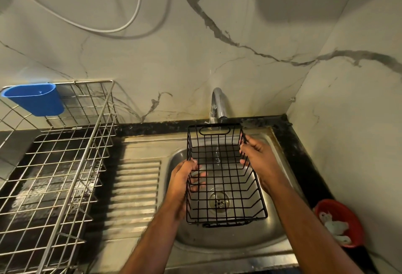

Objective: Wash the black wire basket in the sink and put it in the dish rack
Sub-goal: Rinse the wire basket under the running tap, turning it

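Observation:
A black wire basket [224, 178] is held above the steel sink [272, 230], its open side facing me and its far end under the faucet [218, 106]. A thin stream of water falls through the basket. My left hand [185, 178] grips the basket's left wall, fingers curled through the wires. My right hand [258, 158] grips its right wall near the far end. The metal dish rack [65, 165] stands on the counter to the left of the sink.
A blue plastic cup [34, 98] hangs on the rack's back rail. A ribbed drainboard [134, 191] lies between rack and sink. A red bowl [341, 221] with white scraps sits at the right. Marble walls close the back and right.

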`<state>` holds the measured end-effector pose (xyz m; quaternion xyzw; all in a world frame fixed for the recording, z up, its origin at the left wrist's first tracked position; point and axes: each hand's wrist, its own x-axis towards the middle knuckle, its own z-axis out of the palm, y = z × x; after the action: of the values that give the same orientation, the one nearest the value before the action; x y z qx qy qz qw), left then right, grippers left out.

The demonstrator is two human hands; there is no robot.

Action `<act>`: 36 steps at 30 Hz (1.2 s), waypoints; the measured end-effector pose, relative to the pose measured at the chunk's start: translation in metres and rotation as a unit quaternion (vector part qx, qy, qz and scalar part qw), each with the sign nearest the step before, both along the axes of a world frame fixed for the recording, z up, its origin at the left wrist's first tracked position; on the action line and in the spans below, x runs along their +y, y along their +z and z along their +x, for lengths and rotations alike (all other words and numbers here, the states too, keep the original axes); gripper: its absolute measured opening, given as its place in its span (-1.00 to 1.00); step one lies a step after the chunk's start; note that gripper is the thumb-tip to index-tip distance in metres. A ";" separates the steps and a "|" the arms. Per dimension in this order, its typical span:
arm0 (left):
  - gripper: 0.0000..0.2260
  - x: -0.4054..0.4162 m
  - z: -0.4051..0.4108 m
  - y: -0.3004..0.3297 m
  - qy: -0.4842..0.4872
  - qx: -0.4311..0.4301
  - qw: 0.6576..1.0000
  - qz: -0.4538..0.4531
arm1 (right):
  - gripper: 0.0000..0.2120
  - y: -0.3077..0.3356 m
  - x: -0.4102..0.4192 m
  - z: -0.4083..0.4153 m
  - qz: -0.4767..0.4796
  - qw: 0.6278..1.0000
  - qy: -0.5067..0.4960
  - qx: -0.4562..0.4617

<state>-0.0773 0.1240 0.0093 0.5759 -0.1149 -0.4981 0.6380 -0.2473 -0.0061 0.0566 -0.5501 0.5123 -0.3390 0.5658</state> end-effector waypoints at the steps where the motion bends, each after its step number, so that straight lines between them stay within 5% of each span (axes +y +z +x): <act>1: -0.56 0.000 0.001 0.000 0.002 0.000 1.000 -0.001 | -0.62 0.000 0.001 0.001 -0.002 1.000 0.002 -0.002; 13: -0.62 0.003 0.008 0.002 -0.004 0.005 1.000 0.005 | -0.60 -0.003 0.004 0.007 -0.011 1.000 0.014 -0.014; 22: -0.43 0.000 0.012 0.002 0.017 -0.047 0.999 0.012 | -0.60 -0.007 0.001 0.011 -0.004 0.999 0.011 -0.044; 29: -0.92 0.005 0.009 0.014 0.030 -0.064 0.998 -0.002 | -0.57 -0.013 -0.004 0.021 -0.015 0.999 0.028 -0.007; 36: -0.60 0.007 0.009 0.009 0.033 -0.040 0.999 0.001 | -0.55 -0.008 0.001 0.019 -0.028 0.999 0.020 0.017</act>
<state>-0.0678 0.1310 0.0179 0.5996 -0.1208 -0.4531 0.6485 -0.2281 -0.0049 0.0481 -0.5816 0.5012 -0.3325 0.5477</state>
